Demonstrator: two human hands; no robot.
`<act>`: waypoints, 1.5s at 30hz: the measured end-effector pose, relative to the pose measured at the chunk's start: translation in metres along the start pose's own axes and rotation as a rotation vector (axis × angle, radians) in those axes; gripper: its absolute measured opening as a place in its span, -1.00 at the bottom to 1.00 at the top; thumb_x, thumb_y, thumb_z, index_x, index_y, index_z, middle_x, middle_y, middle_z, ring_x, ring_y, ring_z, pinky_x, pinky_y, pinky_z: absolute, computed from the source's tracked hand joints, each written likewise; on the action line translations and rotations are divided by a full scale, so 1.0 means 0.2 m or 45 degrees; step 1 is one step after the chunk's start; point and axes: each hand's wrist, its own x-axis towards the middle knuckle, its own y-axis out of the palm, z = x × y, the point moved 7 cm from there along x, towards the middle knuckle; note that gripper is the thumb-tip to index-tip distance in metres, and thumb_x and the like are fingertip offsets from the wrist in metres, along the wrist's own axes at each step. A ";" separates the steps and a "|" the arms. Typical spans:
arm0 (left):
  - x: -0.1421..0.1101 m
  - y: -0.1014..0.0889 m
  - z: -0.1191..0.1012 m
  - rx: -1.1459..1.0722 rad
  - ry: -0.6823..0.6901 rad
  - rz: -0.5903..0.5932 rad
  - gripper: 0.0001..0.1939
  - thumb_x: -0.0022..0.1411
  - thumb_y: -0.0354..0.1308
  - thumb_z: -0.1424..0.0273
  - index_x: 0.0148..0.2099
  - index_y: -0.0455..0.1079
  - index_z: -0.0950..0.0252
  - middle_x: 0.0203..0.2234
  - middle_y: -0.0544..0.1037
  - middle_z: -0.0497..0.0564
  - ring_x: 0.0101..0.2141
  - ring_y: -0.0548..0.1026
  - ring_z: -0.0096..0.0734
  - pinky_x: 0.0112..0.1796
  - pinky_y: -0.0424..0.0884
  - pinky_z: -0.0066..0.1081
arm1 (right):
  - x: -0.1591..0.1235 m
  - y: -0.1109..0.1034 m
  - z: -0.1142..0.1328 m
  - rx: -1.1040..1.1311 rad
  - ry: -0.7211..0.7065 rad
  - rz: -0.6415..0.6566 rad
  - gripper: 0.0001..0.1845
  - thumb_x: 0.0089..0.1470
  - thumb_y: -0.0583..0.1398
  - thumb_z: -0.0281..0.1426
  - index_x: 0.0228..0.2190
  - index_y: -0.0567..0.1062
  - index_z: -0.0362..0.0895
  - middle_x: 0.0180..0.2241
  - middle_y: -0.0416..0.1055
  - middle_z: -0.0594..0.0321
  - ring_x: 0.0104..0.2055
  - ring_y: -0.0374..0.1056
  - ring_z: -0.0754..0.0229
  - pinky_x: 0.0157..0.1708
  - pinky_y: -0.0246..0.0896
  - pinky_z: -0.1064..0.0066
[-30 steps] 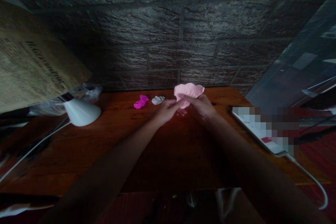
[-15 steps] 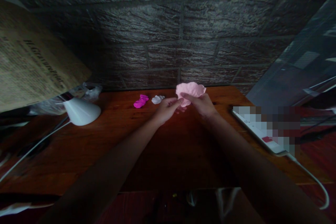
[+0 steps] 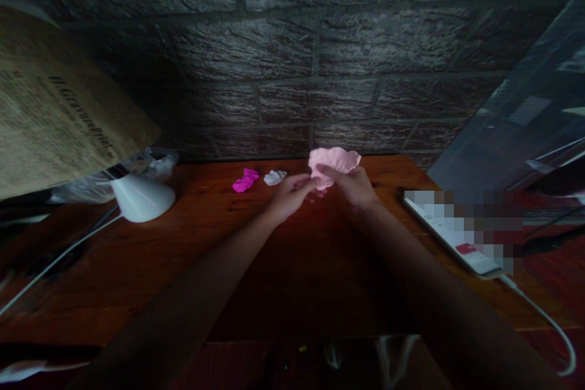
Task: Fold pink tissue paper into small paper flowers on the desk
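Observation:
A light pink, thin, flattened piece with a wavy edge (image 3: pixel 336 159), which looks like modelling clay, is held up between both hands over the far part of the table. My right hand (image 3: pixel 356 186) grips it from the right, the thumb lying across its near face. At its lower left edge, my left hand (image 3: pixel 295 192) pinches it between thumb and fingers. Left of the hands, a white crumpled lump (image 3: pixel 275 178) lies on the table, and beside that a bright magenta lump (image 3: pixel 245 180).
The wooden table (image 3: pixel 183 268) ends at a dark brick wall (image 3: pixel 283 42). On the left stands a lamp with a white base (image 3: pixel 144 198) and a newsprint-patterned shade (image 3: pixel 55 103); clear plastic (image 3: pixel 158 161) lies behind. At right lies a partly blurred tablet (image 3: pixel 450 228) with a white cable (image 3: pixel 543 311).
Both hands keep their hold on the pink piece, which has barely shifted. The whole view has moved slightly, so everything sits a little lower in the picture.

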 end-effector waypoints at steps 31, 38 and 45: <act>0.02 -0.11 0.00 0.063 0.133 -0.291 -0.75 0.11 0.35 0.25 -0.25 0.51 0.32 -0.38 0.62 0.02 -0.40 0.54 -0.44 -0.45 0.47 -0.47 | 0.01 0.01 -0.05 -0.055 0.048 0.068 -0.61 -0.28 0.45 -0.27 -0.35 0.58 -0.17 -0.29 0.60 0.10 -0.25 0.50 0.06 -0.24 0.39 0.26; 0.02 -0.10 -0.01 0.075 0.173 -0.295 -0.74 0.11 0.34 0.22 -0.27 0.52 0.32 -0.39 0.63 0.03 -0.42 0.55 -0.45 -0.44 0.48 -0.46 | 0.01 0.00 -0.04 -0.127 0.025 0.050 -0.67 -0.26 0.44 -0.26 -0.40 0.62 -0.18 -0.34 0.60 0.10 -0.26 0.50 0.04 -0.25 0.37 0.25; 0.02 -0.09 0.00 0.070 0.213 -0.298 -0.69 0.14 0.32 0.19 -0.18 0.50 0.33 -0.27 0.66 0.09 -0.31 0.60 -0.38 -0.37 0.51 -0.44 | 0.01 0.00 -0.03 -0.139 -0.028 0.077 -0.67 -0.23 0.44 -0.23 -0.41 0.62 -0.17 -0.31 0.61 0.08 -0.25 0.50 0.02 -0.17 0.39 0.18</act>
